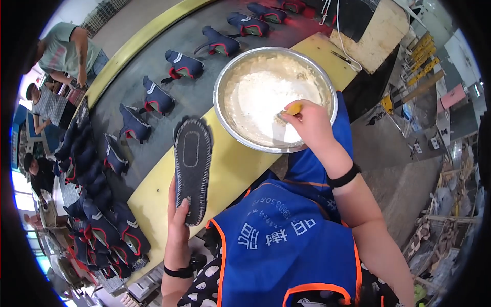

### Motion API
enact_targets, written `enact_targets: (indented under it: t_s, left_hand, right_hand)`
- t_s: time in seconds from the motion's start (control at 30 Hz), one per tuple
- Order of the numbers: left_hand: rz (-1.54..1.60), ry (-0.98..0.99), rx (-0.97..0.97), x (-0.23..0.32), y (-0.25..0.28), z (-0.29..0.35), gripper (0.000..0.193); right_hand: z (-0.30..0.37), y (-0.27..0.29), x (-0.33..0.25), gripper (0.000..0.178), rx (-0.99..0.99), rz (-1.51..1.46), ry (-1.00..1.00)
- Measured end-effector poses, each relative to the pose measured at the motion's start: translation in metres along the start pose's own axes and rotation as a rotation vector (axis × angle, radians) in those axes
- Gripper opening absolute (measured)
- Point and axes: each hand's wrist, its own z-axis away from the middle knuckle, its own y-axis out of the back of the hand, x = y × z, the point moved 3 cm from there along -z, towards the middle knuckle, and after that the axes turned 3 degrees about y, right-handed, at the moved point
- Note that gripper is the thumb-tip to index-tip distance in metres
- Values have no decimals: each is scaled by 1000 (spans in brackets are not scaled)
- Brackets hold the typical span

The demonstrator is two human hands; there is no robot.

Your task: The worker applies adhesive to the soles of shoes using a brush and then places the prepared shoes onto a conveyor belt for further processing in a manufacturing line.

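My left hand (179, 220) grips a dark shoe upper (193, 174) near one end, thumb on its flat underside. White stitching runs round the edge of that underside, which faces up. My right hand (314, 125) is over a large round metal basin (219, 105), fingers closed on a small brush with a yellow handle (294, 108). The brush's tip is down at the creamy white paste (258, 97) in the basin; how deep it goes is hard to tell. The basin stands in front of me, just right of the upper.
A dark conveyor belt (138, 158) with a yellow edge (148, 192) curves past, carrying a spaced row of navy shoe uppers (158, 97). More uppers (105, 225) are heaped at the left. Several people (71, 51) are at the far left. Racks (434, 225) stand at the right.
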Motion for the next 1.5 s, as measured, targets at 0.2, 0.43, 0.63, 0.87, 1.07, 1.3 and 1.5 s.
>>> enact_targets:
  t_s: [0.2, 0.43, 0.63, 0.87, 1.07, 1.3, 1.5]
  left_hand:
    - [54, -18, -254, 44, -69, -34, 76]
    - [-211, 112, -389, 73, -85, -72, 71]
    - [-282, 235, -436, 87, -80, -83, 71]
    - [-256, 233, -458, 83, -75, -87, 73]
    - [-186, 219, -501, 77, -65, -92, 71]
    - [-153, 226, -523, 76, -65, -95, 72]
    - [-220, 138, -471, 70, -70, -81, 74]
  right_hand:
    - [0, 4, -4, 23, 19, -91, -44]
    - [-9, 55, -17, 15, 203, 136, 122]
    - [6, 49, -66, 18, 56, -107, 544]
    - [-12, 39, -45, 10, 79, -99, 386]
    - [-9, 48, -46, 12, 150, -243, 520]
    - [-17, 36, -46, 13, 193, -194, 427]
    - [-6, 32, -39, 14, 258, -397, 204]
